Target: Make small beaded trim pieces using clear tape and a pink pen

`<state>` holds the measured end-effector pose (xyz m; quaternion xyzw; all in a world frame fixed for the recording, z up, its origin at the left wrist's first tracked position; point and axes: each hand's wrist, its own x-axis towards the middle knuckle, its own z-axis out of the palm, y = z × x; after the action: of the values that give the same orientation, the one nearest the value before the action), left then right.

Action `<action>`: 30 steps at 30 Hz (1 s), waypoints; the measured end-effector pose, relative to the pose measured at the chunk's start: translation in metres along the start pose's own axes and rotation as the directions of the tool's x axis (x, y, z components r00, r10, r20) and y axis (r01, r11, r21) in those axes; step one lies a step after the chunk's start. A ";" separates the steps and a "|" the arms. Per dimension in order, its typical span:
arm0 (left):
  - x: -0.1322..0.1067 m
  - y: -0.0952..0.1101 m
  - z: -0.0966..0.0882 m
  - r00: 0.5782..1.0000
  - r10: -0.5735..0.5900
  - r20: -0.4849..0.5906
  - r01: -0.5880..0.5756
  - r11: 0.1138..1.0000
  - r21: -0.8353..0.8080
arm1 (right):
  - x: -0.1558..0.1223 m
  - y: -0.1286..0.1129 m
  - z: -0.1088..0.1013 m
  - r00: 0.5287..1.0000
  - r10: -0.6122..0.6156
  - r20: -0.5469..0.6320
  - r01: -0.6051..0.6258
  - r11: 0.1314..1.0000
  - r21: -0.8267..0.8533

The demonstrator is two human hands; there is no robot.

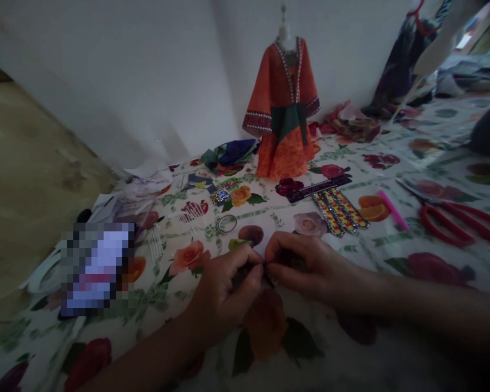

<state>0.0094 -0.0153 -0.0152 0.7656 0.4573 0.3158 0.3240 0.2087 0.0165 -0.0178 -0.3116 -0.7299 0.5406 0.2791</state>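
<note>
My left hand and my right hand meet low over the flowered tablecloth, fingertips nearly touching. Both are closed in a pinch around a small dark strip; most of it is hidden by the fingers, so its kind is unclear. Just beyond the right hand lie yellow-and-red patterned strips edged with shiny stones, beside a dark purple beaded trim. A clear ring-shaped roll lies past my left hand, near rows of stick-on gems.
An orange-and-green doll-size dress stands upright on a form against the wall. Red-handled scissors and a pink stick lie at right. At left are a phone with a blurred screen and crumpled clear wrapping. Folded blue-green fabric lies behind.
</note>
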 end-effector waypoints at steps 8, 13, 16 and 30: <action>-0.002 -0.001 0.001 0.998 0.055 0.017 -0.056 0.998 0.031 | 0.002 0.003 -0.003 0.999 0.032 0.022 -0.033 0.999 0.024; -0.001 -0.002 0.002 0.999 0.054 0.004 -0.055 0.998 0.022 | 0.002 0.003 -0.003 0.998 0.048 0.041 -0.050 0.998 0.047; -0.001 -0.001 0.002 0.998 0.057 -0.001 -0.057 0.998 0.029 | 0.002 0.003 -0.004 0.997 0.053 0.048 -0.056 0.996 0.066; 0.001 -0.003 0.004 1.000 0.014 -0.024 -0.014 1.000 -0.003 | 0.003 0.007 -0.002 0.998 0.031 0.052 -0.034 0.998 0.058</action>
<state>0.0116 -0.0147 -0.0199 0.7645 0.4552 0.3278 0.3177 0.2098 0.0214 -0.0234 -0.3011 -0.7153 0.5741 0.2608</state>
